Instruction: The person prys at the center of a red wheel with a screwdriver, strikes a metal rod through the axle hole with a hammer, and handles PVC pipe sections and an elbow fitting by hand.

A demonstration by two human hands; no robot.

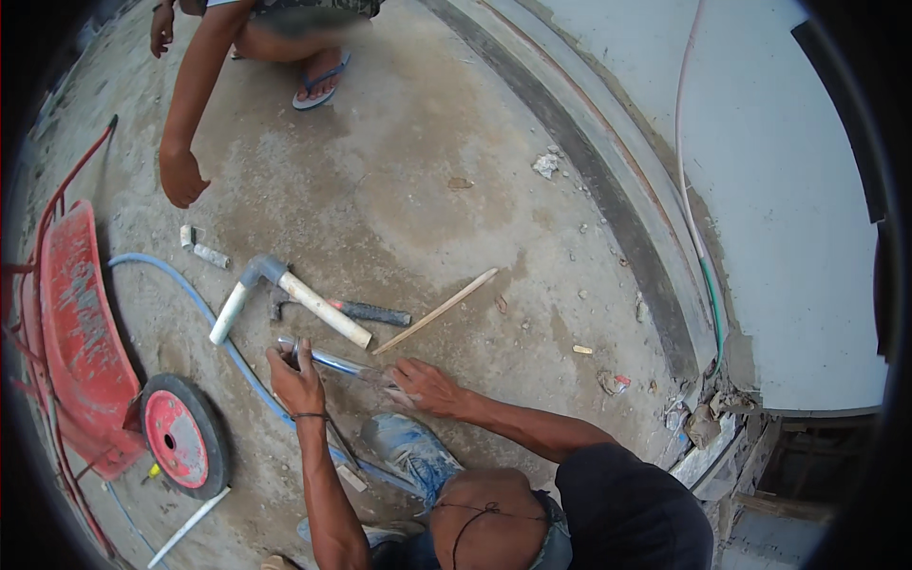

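A shiny chrome tube [337, 363] lies across between my two hands, low over the ground. My left hand [298, 378] is closed round its left end, thumb and fingers near the tip. My right hand [425, 386] grips the other end, where something greyish by the fingers is too unclear to name. Just beyond the tube rests a white plastic pipe [323, 309] joined by grey elbows [264, 269] to a shorter white pipe [228, 313]. A hammer [375, 313] with a dark handle lies partly under the longer pipe. Beside it is a thin wooden stick [442, 309].
A red wheelbarrow [76, 332] with its wheel [180, 437] stands at the left. A blue hose [190, 294] curves past the pipes. Small pipe pieces [209, 255] lie farther off, below a co-worker's hand [182, 179]. A pale wall [779, 209] rises at the right.
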